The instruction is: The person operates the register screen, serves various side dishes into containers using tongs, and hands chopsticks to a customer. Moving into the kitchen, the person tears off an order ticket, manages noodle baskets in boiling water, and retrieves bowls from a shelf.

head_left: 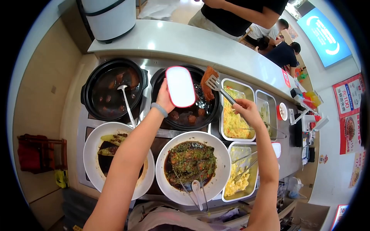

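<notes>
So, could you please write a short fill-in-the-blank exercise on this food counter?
The left hand holds a white dish whose rim is coloured ____.
The other hand, gripping the slotted spatula, is the ____.
The ladle rests in a pot coloured ____.
Missing words: red; right; black.

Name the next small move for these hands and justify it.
I'd probably ease the right hand toward the left hand, bringing the brown slab of food over the red-rimmed white dish. The slotted utensil holds the slab just beside the dish, apart from it, and nothing shows on the dish's white face.
</notes>
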`<state>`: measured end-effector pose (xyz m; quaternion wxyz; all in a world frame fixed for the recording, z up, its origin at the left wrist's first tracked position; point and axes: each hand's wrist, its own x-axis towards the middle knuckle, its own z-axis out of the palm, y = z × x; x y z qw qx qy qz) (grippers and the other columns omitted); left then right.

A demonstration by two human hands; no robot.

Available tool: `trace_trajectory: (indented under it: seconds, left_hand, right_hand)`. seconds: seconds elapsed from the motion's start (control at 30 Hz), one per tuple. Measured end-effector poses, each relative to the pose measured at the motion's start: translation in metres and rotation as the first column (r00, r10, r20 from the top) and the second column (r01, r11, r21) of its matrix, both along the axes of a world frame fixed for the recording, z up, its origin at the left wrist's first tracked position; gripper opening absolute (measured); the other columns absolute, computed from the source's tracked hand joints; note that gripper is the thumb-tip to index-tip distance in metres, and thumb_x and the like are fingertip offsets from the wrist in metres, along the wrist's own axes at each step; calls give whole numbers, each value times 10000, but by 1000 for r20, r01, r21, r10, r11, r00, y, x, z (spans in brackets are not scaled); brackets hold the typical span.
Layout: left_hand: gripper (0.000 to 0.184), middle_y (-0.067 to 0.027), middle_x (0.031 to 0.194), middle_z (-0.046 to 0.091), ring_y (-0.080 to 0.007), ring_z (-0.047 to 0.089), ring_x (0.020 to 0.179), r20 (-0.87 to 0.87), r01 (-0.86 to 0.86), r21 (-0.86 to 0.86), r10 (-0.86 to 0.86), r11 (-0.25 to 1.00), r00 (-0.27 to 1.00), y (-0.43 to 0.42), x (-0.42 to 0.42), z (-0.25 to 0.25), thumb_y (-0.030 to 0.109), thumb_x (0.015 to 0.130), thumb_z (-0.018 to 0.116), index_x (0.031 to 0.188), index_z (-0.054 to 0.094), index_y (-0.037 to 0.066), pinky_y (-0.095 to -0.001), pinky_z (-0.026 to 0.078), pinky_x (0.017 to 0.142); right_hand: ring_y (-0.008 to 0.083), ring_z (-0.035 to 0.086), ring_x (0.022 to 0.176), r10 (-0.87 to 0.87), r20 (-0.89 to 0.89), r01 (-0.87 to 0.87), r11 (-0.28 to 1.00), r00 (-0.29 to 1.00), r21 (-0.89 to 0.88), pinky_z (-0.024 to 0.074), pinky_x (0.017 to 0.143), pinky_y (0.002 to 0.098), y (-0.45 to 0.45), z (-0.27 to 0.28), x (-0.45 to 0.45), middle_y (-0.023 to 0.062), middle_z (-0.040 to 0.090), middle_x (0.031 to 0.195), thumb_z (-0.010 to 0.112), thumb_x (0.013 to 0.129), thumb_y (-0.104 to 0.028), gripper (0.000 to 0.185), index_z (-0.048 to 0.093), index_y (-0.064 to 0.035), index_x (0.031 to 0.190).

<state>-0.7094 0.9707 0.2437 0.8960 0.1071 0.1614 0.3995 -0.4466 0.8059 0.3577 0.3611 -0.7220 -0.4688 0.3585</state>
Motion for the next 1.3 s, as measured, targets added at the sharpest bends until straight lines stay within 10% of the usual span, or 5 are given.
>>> trace_trajectory:
  seconds: [0.27,0.63,0.87,0.93,1.3]
  left_hand:
    - [476,-120,1280,496,-270,469,1175,165,202,20,-202,979,965,-7,24,11,375,949,330,1276,440,47,-417,330,1032]
    - [500,-135,1318,456,-291,431,1211,225,168,1,-164,986,960,-7,16,18,383,953,313,1309,411,46,-437,302,1048]
    - [471,-130,1279,494,-284,456,1183,228,52,-29,-44,998,973,7,9,30,376,947,326,1247,469,43,-432,312,1040]
    - [487,-132,1295,477,-294,444,1194,211,23,-1,-23,1000,977,14,-3,36,388,944,322,1265,449,46,-438,303,1046]
    - [468,-112,1354,430,-290,384,1257,95,-156,27,153,987,984,-13,-106,112,351,942,313,1292,436,65,-462,242,1078]
  right_hand:
    - [84,598,671,28,-285,-113,951,958,-287,432,515,198,27,17,-11,58,660,856,641,842,-223,341,595,14,1082]
    - [129,554,619,96,532,-150,987,841,58,453,586,285,9,29,-36,83,635,775,716,756,-263,436,601,-30,1106]
    - [106,545,733,-202,87,136,866,975,482,436,631,218,-22,-14,-55,64,621,906,694,795,-166,485,512,20,1204]
    - [116,545,744,-310,2,300,920,951,252,448,668,240,-31,-35,-49,69,621,897,674,815,-223,484,516,46,1185]
    - [360,569,859,32,748,35,997,662,-74,488,708,429,-21,-68,-130,194,510,1013,740,672,-390,645,521,31,1108]
